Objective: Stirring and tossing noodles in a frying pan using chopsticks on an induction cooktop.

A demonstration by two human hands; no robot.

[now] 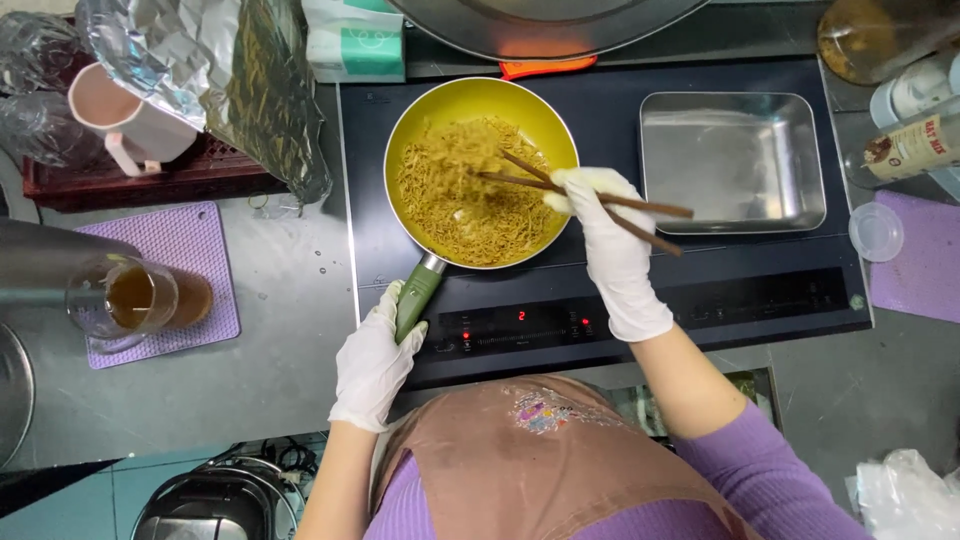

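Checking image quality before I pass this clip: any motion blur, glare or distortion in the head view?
Head view: the lifted food above the yellow pan is motion-blurred; the chopsticks and right hand stay fairly sharp. Glare whitens the steel tray and the foil. The cooktop edges bow slightly, a wide-lens effect. Lighting is even.

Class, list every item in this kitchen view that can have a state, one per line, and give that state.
Pan: on the cooktop, holding shredded food.
Chopsticks: held in the right hand, tips in the food.
Pan handle: gripped by the left hand.
Cooktop: on, red display lit.
Steel tray: empty.
Glass jug: part full of brown liquid.
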